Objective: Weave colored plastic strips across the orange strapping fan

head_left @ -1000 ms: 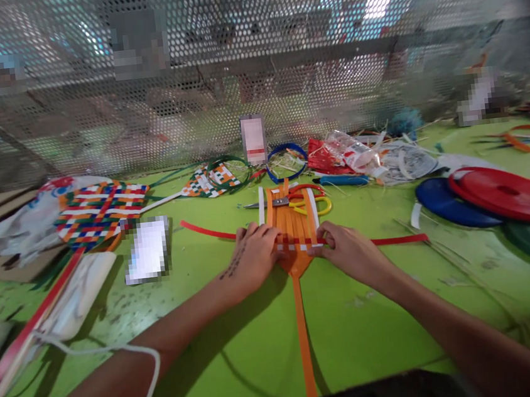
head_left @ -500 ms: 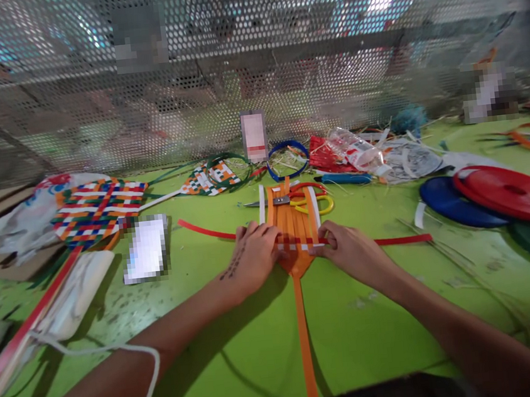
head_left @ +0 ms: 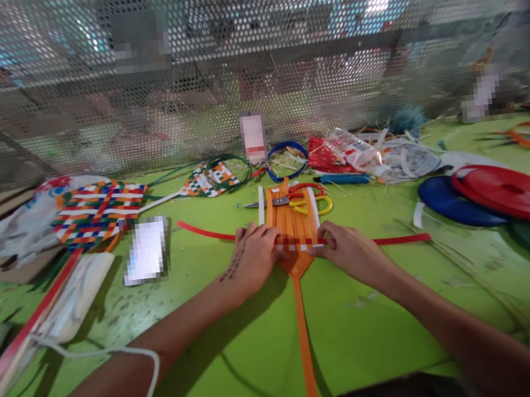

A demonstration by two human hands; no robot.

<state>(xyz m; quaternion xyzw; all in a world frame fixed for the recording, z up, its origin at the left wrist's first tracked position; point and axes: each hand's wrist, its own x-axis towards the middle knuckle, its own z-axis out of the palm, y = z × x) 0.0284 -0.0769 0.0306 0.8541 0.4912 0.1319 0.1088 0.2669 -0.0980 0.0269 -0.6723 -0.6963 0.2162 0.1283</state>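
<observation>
Almost nothing has moved since the earlier frame: left hand [head_left: 257,254] and right hand [head_left: 348,248], fingers drawn narrow, pinch either edge of the orange weave [head_left: 291,224] between them, the red strip [head_left: 402,239] passing under both. Should either pinch slacken, the strip could skew; a tug on the weave could make the scissors [head_left: 281,201], lying on it just beyond the hands, slide or snag.

Past the near edge of the green table [head_left: 365,339], the long flat orange strip [head_left: 302,333] is cut by the picture's border. The bare left hand [head_left: 258,250] covers part of the narrow red strip [head_left: 402,239]. Shapes [head_left: 228,28] behind the grey perforated metal mesh [head_left: 212,59] seem too blurred to name surely.
</observation>
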